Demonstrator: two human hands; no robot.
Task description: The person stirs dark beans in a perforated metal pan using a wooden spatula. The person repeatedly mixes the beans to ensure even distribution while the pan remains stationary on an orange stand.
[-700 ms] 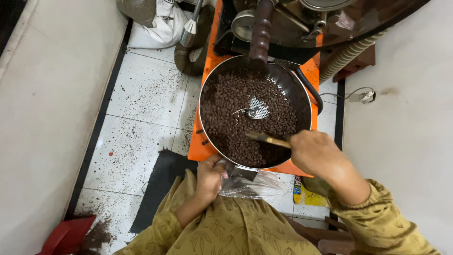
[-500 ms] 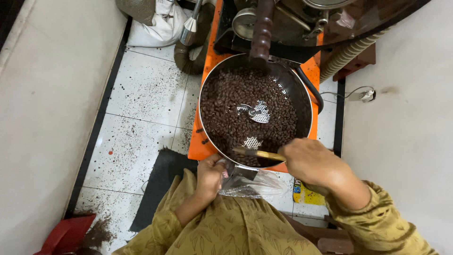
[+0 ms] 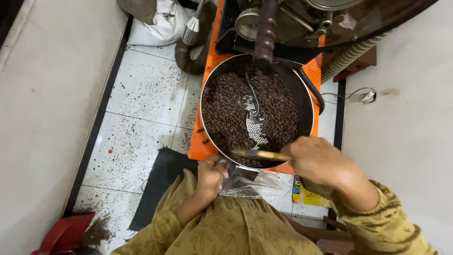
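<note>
A round metal cooling tray (image 3: 306, 101) full of dark roasted coffee beans (image 3: 224, 108) sits on an orange machine (image 3: 198, 146). A stirring arm (image 3: 254, 101) lies over a bare perforated patch in the middle. My right hand (image 3: 318, 160) grips a brush with a wooden handle (image 3: 262, 154) at the tray's near rim, its tip in the beans. My left hand (image 3: 211, 177) holds a clear plastic bag (image 3: 257, 185) under the tray's front outlet.
White tiled floor (image 3: 141, 108) with scattered beans lies to the left. A red dustpan (image 3: 66, 231) with swept beans sits at the bottom left. A white sack (image 3: 158, 26) lies at the back, a ribbed hose (image 3: 347, 56) at the right, and a black mat (image 3: 163, 177) underfoot.
My right hand has swept the brush from the tray's middle toward the near rim. The stirring arm has turned, baring a perforated patch. The left hand stays on the bag.
</note>
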